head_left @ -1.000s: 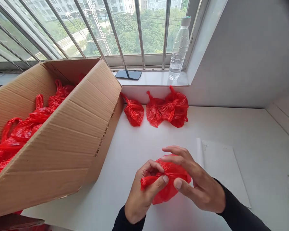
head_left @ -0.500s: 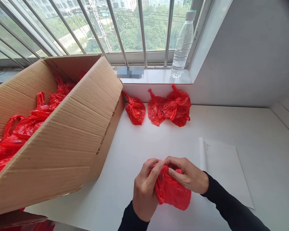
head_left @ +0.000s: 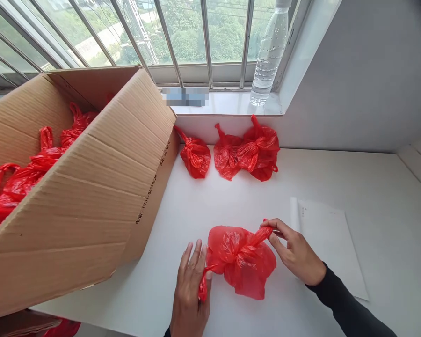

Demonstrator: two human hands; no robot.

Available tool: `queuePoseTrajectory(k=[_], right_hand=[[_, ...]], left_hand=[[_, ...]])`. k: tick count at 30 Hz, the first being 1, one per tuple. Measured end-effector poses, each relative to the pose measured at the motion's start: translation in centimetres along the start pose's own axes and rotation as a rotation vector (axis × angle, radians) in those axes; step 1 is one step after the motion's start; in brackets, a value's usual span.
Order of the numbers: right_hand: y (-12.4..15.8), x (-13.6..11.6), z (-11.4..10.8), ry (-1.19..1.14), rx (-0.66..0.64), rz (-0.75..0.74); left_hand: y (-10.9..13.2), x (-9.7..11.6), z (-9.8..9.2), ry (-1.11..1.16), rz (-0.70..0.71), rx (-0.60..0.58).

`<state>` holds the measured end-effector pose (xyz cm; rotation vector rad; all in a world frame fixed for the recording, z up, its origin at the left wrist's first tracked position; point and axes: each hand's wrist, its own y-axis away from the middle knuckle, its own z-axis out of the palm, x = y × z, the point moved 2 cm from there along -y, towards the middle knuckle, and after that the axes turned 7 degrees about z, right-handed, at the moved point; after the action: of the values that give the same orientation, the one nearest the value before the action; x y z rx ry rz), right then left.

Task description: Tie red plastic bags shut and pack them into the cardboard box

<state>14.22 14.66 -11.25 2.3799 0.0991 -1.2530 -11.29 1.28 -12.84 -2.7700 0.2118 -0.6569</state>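
Observation:
A red plastic bag (head_left: pixel 243 262), knotted in the middle, lies on the white table in front of me. Its two twisted handle ends stretch out to opposite sides. My right hand (head_left: pixel 294 250) pinches the upper right end between thumb and fingers. At the lower left, the other end passes between the thumb and index finger of my left hand (head_left: pixel 191 290); the thumb is closed against it while the other fingers stretch forward. The bag's contents cannot be made out.
A large cardboard box (head_left: pixel 101 178) at left holds several red bags (head_left: pixel 45 159). More tied red bags, one single (head_left: pixel 195 157) and a cluster (head_left: pixel 249 152), rest against the wall. A water bottle (head_left: pixel 268 58) stands on the windowsill. White paper (head_left: pixel 331 243) lies at right.
My hands were close together over the gathered bag top. They have since moved apart, drawing the handle ends outward, and the bag now lies flatter with its knot showing.

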Motion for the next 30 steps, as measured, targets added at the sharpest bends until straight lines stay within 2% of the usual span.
queuePoseTrajectory(k=[2,5,8,11,15,18,20,23,25,28,30], right_hand=[[0.9,-1.0,1.7,0.039,0.147,-0.103],[2.9,-2.0,5.1,0.211,0.337,-0.322],[4.1,-1.0,8.4,0.420,0.390,-0.476],[3.7,1.4,10.1,0.574,0.400,-0.526],[1.9,3.7,10.2,0.663,0.377,-0.494],[1.0,4.5,10.1,0.685,0.369,-0.510],[0.4,4.7,10.0,0.684,0.355,-0.545],[-0.4,4.6,9.2,0.633,0.331,-0.546],[-0.8,3.9,8.2,0.571,0.321,-0.524],[-1.2,2.2,6.8,0.471,0.303,-0.513],[-1.3,1.1,6.0,0.389,0.326,-0.490]], left_hand=[[-1.5,1.1,0.1,-0.029,0.133,-0.013],[-3.5,2.0,1.1,-0.080,0.321,-0.137],[-3.9,1.5,2.7,-0.134,0.391,-0.220],[-3.3,0.6,4.2,-0.217,0.355,-0.226],[-3.0,0.4,4.9,-0.282,0.334,-0.211],[-3.7,0.8,4.4,-0.296,0.330,-0.168],[-4.3,1.1,3.8,-0.264,0.361,-0.140],[-4.7,1.6,3.6,-0.147,0.450,-0.185],[-4.9,1.6,3.8,-0.036,0.380,-0.161],[-5.5,1.2,3.5,0.083,0.172,-0.018],[-6.3,0.3,2.5,0.100,0.059,0.056]])
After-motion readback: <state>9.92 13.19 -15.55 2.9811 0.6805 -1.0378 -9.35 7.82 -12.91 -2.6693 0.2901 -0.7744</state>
